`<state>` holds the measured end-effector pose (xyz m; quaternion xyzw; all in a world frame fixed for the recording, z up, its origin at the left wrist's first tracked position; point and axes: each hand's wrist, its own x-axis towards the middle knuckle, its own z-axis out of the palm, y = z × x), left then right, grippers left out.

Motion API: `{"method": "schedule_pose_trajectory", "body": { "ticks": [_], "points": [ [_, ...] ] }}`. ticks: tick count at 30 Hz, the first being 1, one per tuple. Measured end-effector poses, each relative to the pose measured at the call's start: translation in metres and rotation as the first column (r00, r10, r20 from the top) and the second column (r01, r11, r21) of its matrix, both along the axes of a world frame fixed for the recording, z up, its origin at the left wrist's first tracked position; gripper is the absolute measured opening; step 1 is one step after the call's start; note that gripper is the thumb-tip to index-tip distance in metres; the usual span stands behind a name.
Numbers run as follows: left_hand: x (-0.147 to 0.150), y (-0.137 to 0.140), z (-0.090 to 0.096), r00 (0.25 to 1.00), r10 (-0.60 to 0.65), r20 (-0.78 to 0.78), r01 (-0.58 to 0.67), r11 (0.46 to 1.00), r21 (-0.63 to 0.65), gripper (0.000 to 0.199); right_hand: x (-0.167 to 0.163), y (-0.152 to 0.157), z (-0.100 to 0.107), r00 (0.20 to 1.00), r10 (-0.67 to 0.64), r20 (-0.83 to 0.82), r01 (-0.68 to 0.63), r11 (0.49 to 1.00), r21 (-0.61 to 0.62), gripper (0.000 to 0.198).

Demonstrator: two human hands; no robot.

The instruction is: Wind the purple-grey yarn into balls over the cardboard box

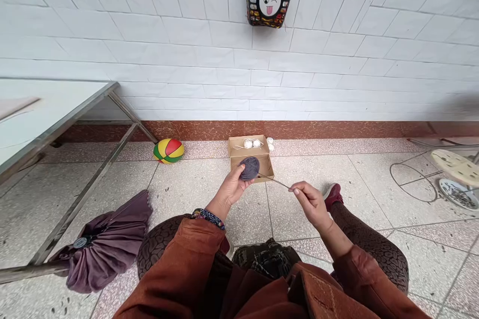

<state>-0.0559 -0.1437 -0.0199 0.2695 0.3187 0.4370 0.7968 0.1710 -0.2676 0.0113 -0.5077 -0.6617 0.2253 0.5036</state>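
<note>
A ball of dark grey yarn (pixel 249 168) sits in my left hand (pixel 232 187), with the thumb over its near side and the fingers beneath. From the ball a strand of yarn (pixel 275 180) runs taut to the right. My right hand (pixel 310 203) pinches that strand between thumb and fingertips. Behind the yarn ball, on the floor, stands an open cardboard box (pixel 270 169). Small white balls (pixel 252 144) with loose white string lie in its far part, and more white balls (pixel 270 144) are just right of it.
A colourful ball (pixel 168 151) rests on the floor by the metal-framed table (pixel 108 90). Below it lies a purple folded umbrella (pixel 112 244). A black basket (pixel 269 0) hangs on the tiled wall. At right are a stool (pixel 458 165) and a white dish (pixel 459 194).
</note>
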Motion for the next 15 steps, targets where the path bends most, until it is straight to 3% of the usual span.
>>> {"method": "schedule_pose_trajectory", "body": {
  "ticks": [4,6,8,10,12,13,15],
  "points": [
    [0.003,-0.003,-0.005,0.985,0.007,-0.175,0.01,0.995,0.097,0.045,-0.008,-0.012,0.025,0.951,0.213,0.225,-0.227,0.973,0.036,0.015],
    [0.007,-0.009,-0.005,0.953,-0.048,-0.298,0.116,0.969,0.216,0.058,-0.012,-0.005,0.034,0.919,0.231,0.32,-0.256,0.966,0.039,0.015],
    [0.009,-0.016,-0.005,0.904,-0.172,-0.392,0.305,0.9,0.31,0.072,-0.011,0.01,0.036,0.916,0.19,0.352,-0.219,0.975,0.043,0.018],
    [0.01,-0.023,-0.004,0.836,-0.351,-0.422,0.507,0.789,0.347,0.082,-0.006,0.028,0.03,0.931,0.105,0.351,-0.126,0.991,0.038,0.02],
    [0.009,-0.027,-0.003,0.78,-0.496,-0.382,0.621,0.692,0.369,0.085,-0.001,0.043,0.015,0.942,0.058,0.331,-0.058,0.998,-0.008,0.02],
    [0.009,-0.029,-0.002,0.773,-0.536,-0.339,0.634,0.671,0.384,0.085,0.0,0.049,0.005,0.948,0.05,0.313,-0.038,0.998,-0.045,0.021],
    [0.007,-0.032,0.0,0.798,-0.561,-0.222,0.599,0.694,0.399,0.083,-0.001,0.054,-0.017,0.96,0.056,0.276,-0.021,0.991,-0.129,0.021]
  ]
}}
